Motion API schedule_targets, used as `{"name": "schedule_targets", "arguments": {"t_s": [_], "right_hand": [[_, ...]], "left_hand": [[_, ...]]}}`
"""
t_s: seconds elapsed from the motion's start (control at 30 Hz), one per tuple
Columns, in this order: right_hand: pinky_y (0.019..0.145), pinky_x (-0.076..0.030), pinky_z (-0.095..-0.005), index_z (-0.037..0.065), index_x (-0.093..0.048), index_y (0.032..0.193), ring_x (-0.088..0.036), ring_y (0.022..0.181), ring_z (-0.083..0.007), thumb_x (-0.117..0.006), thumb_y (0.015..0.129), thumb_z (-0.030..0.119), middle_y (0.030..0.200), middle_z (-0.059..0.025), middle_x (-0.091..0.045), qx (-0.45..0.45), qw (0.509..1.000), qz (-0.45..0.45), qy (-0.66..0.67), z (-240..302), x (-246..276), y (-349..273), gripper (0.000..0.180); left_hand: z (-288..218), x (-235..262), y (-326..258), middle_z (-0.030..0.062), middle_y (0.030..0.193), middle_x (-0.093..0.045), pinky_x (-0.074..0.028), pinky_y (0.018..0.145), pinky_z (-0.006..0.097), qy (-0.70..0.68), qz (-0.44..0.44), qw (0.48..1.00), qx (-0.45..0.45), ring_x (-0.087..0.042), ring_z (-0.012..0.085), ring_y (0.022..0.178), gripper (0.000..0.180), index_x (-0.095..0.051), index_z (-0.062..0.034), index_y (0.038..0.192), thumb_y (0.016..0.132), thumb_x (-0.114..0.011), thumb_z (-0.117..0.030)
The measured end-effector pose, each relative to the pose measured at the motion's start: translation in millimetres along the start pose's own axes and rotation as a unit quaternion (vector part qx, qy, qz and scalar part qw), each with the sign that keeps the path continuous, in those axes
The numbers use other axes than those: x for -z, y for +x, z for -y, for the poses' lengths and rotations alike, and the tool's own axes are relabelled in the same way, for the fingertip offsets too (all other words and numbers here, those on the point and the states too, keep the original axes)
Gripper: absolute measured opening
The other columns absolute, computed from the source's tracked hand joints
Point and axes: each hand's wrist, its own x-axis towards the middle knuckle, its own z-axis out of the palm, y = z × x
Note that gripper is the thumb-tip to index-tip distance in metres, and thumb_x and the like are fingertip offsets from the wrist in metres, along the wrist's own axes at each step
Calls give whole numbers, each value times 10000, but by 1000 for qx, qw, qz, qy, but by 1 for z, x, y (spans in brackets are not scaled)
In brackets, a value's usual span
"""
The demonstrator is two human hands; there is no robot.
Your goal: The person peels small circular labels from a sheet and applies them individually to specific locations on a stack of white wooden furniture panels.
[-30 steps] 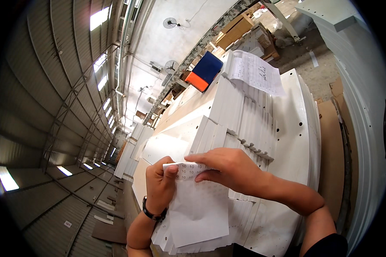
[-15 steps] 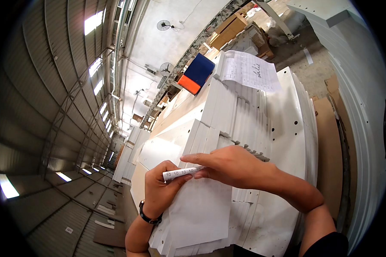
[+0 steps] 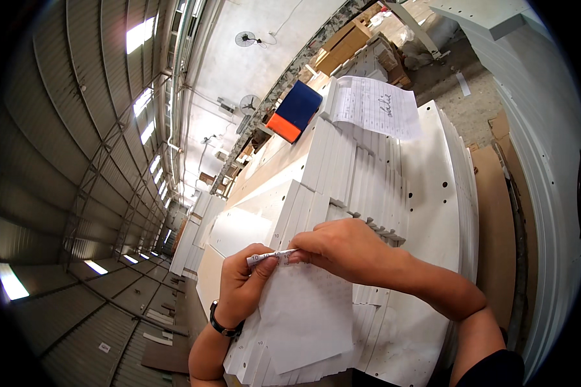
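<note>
A white sheet of small printed labels (image 3: 313, 316) hangs from my two hands over a stack of white panels (image 3: 426, 258), its upper edge curled over into a narrow printed strip. My left hand (image 3: 242, 284), with a black-strapped watch on the wrist, is closed on the curled edge, thumb on top. Just right of it, my right hand (image 3: 348, 248) pinches the same edge between thumb and bent fingers. Whether a single label is between those fingertips is too small to tell. Small printed labels are on panel edges beside the sheet.
A blue and orange box (image 3: 295, 111) and a written-on paper sheet (image 3: 374, 106) lie at the far end of the panels. Tall white panels (image 3: 542, 129) stand at the right, with brown board (image 3: 494, 226) beside the stack. Cardboard boxes (image 3: 345, 48) are farther back.
My right index finger, stretched out before, has bent in to pinch the sheet's edge. The sheet's hanging part has swung a little to the right, uncovering small labels on the panels.
</note>
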Motion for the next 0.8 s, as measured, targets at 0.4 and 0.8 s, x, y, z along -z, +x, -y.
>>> {"name": "schedule_targets", "arguments": {"t_s": [0.4,0.8], "right_hand": [[666,-480,-331,58,-592,887,-561,815,-245,-621,771,196,855,-69,-572,67,991,-104,41,3,-2,-1,183],[664,-477,-343,4,-540,889,-553,795,-274,-564,750,60,832,-116,-536,72,990,-100,64,15,0,-5,152]], "left_hand": [[-6,0,1,23,696,-592,-396,577,196,33,15,999,17,-484,50,635,154,-590,25,894,870,-547,-121],[-10,-2,-3,115,595,-527,-377,488,263,153,81,985,27,-482,149,494,176,-561,-4,981,846,-521,-108]]}}
